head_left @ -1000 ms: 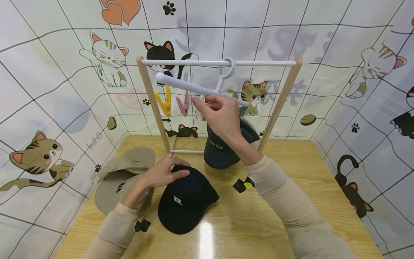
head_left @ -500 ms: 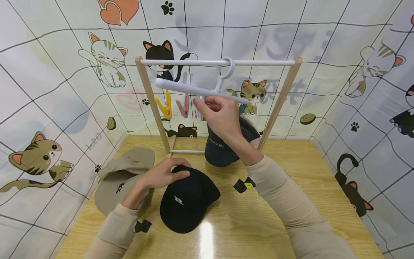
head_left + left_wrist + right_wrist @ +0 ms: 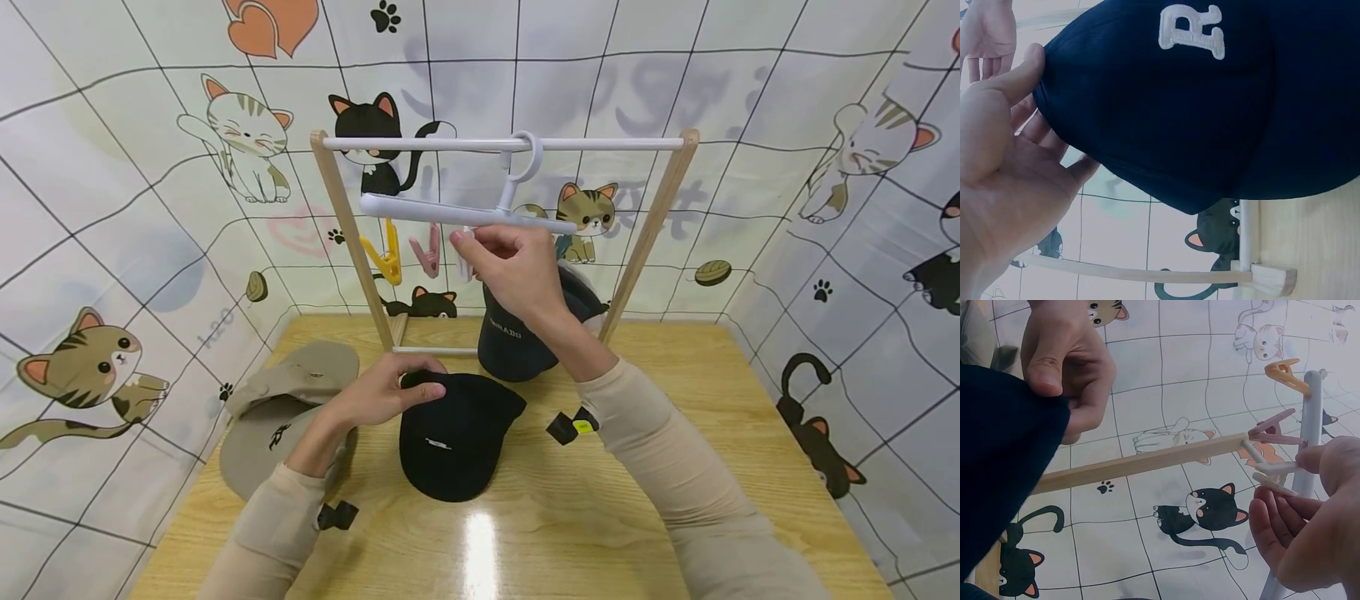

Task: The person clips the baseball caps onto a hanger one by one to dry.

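My left hand [image 3: 378, 393] pinches the top of a black cap [image 3: 459, 446] between thumb and fingers. In the left wrist view the cap [image 3: 1141, 112] shows a white letter R on its front. Higher up, my right hand [image 3: 521, 271] pinches a white clothespin [image 3: 464, 257] under a pale hanger [image 3: 431, 208]. Seen from the right wrist, that clothespin [image 3: 1272, 472] has its two arms between my thumb and fingers. A yellow clothespin [image 3: 386, 260] and a pink clothespin [image 3: 428, 252] hang to its left. Behind my right hand, a dark lettered cap [image 3: 513, 346] is partly hidden.
The hanger hooks over the white bar [image 3: 420, 144] of a wooden-sided rack [image 3: 648, 237]. Beige caps [image 3: 255, 442] lie on the table [image 3: 600, 517] at the left, close to my left forearm. A cat-print cloth [image 3: 825, 208] stands behind and at both sides.
My left hand has shifted the black cap up and to the right, tipping its front downward. The hanger's left end has dropped, so it hangs nearly level. My right hand keeps its pinch.
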`<action>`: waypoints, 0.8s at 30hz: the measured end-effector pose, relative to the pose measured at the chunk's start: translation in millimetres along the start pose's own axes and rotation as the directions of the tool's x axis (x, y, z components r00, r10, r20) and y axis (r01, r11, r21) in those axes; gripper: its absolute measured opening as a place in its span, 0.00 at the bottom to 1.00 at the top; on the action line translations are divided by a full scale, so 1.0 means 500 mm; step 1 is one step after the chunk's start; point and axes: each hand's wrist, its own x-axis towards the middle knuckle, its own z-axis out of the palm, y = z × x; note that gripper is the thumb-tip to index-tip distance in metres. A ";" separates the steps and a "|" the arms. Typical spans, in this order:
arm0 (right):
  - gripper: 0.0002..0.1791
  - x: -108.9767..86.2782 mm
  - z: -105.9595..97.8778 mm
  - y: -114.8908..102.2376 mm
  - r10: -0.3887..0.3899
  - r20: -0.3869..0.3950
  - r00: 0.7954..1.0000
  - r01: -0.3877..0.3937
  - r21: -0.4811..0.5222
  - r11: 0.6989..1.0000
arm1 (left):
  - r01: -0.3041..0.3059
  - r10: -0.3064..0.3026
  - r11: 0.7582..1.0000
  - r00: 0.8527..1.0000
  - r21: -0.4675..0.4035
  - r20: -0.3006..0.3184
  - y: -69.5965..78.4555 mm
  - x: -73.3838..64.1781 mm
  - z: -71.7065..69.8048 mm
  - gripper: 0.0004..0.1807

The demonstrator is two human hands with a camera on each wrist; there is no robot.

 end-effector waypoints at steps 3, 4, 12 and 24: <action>0.13 0.000 -0.004 0.000 0.002 0.016 1.000 -0.002 0.005 1.000 | -0.011 0.011 1.000 1.000 0.005 -0.017 0.006 0.008 -0.001 0.04; 0.13 0.001 -0.005 0.001 0.002 0.021 1.000 -0.003 0.006 1.000 | -0.014 0.015 1.000 1.000 0.008 -0.021 0.008 0.011 -0.002 0.04; 0.13 0.000 -0.010 0.008 0.003 0.042 0.999 -0.003 0.013 1.000 | -0.053 0.053 0.998 0.998 0.017 -0.044 0.029 0.035 -0.005 0.05; 0.13 0.002 -0.013 0.018 -0.020 0.056 0.998 0.019 0.025 1.000 | -0.120 0.117 0.993 0.986 -0.016 -0.115 0.044 0.072 -0.013 0.06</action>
